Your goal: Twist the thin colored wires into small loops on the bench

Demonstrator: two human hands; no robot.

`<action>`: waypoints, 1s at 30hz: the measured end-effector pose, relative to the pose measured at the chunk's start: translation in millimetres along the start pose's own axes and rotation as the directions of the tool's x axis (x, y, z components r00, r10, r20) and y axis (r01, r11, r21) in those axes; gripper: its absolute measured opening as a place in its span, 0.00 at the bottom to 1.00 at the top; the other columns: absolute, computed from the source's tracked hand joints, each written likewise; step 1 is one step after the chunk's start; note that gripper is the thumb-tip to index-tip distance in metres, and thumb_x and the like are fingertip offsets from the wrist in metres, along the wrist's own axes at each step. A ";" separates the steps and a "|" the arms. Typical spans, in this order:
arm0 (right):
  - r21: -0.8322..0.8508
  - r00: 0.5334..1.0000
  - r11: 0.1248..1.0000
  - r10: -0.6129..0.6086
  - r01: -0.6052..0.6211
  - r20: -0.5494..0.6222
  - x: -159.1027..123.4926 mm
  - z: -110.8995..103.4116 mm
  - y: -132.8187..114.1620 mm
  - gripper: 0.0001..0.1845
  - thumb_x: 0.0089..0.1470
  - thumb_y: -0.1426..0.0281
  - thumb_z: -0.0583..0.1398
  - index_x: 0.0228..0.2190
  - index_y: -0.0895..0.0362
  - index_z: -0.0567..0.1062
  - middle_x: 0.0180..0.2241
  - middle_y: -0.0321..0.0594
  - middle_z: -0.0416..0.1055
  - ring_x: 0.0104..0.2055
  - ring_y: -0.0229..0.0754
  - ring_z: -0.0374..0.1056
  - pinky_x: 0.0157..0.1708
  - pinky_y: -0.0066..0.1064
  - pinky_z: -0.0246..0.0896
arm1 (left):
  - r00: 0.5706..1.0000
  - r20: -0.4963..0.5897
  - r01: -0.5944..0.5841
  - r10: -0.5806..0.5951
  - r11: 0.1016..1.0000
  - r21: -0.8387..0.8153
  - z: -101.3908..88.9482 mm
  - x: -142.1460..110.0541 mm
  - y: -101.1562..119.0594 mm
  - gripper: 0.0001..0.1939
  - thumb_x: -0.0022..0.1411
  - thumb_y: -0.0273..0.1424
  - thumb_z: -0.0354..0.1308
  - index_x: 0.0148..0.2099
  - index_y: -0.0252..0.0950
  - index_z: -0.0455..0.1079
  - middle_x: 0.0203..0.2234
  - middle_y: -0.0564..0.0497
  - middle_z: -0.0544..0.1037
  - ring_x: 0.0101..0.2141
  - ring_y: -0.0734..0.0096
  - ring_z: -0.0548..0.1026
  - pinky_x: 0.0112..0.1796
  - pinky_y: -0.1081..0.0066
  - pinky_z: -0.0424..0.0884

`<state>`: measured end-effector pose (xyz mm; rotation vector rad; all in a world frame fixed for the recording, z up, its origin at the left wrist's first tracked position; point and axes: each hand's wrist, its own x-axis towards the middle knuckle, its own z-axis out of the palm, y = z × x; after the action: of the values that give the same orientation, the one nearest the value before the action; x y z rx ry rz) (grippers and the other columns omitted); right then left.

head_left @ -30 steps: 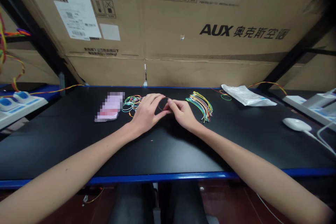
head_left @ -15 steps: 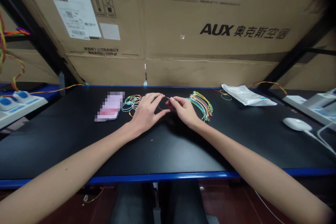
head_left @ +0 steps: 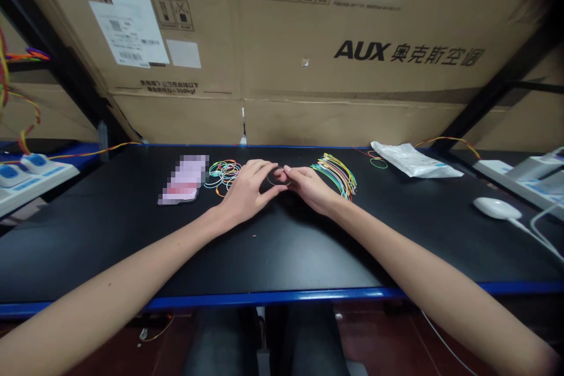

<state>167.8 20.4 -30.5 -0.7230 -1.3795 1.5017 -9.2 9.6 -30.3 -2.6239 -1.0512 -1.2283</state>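
A thin wire [head_left: 277, 184] curves into a small loop between my two hands, just above the black tabletop. On the left side, my left hand [head_left: 251, 189] is bent around the loop, its fingertips and thumb holding it. The thumb and fingers of my right hand [head_left: 312, 187] pinch the wire at the loop's right side; its ends are hidden there. Beside my left hand lie several coiled coloured wires [head_left: 224, 173]. A fanned bundle of straight coloured wires [head_left: 341, 173] rests behind my right hand, partly covered by it.
A blurred-out phone-like object [head_left: 183, 181] lies at left. Toward the back right are a white plastic packet [head_left: 414, 160] and a small green wire loop [head_left: 379, 163]. A white mouse-like device [head_left: 497, 208] and power strips [head_left: 37, 179] flank the desk. A large carton [head_left: 291, 35] stands behind.
The wire between my hands now shows as a rounder loop. My right fingers have shifted slightly and turned around it; my left hand stays almost in place.
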 end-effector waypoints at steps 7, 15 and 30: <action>-0.077 0.999 0.997 0.031 -0.030 0.008 -1.2 -1.9 -1.7 0.14 0.48 0.61 0.63 0.21 0.58 0.74 0.29 0.38 0.70 0.34 0.37 0.63 0.41 0.32 0.59 | 0.989 0.048 0.145 -0.139 0.981 -0.131 -1.4 3.4 3.2 0.16 0.60 0.39 0.58 0.47 0.36 0.69 0.42 0.46 0.76 0.45 0.62 0.72 0.46 0.60 0.68; -0.633 0.982 0.763 -0.189 0.131 -0.024 1.7 -9.7 0.3 0.16 0.53 0.64 0.56 0.18 0.57 0.74 0.30 0.42 0.73 0.36 0.44 0.66 0.41 0.36 0.57 | 0.934 0.154 0.356 -0.322 0.877 -0.324 4.3 3.9 3.8 0.19 0.56 0.41 0.61 0.46 0.36 0.71 0.42 0.46 0.77 0.44 0.61 0.74 0.47 0.58 0.70; -0.281 0.981 0.960 -0.058 0.003 -0.186 0.2 -0.5 -3.7 0.22 0.49 0.53 0.59 0.21 0.59 0.74 0.26 0.39 0.71 0.30 0.38 0.64 0.34 0.31 0.58 | 0.927 0.169 0.371 -0.335 0.752 -0.545 7.9 4.6 -0.5 0.22 0.56 0.35 0.61 0.53 0.35 0.66 0.43 0.45 0.77 0.45 0.64 0.75 0.48 0.58 0.71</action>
<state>169.0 20.5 -27.0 -0.9916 -1.4610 1.1888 -2.2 15.1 -32.6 -2.9880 -1.4370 -1.8016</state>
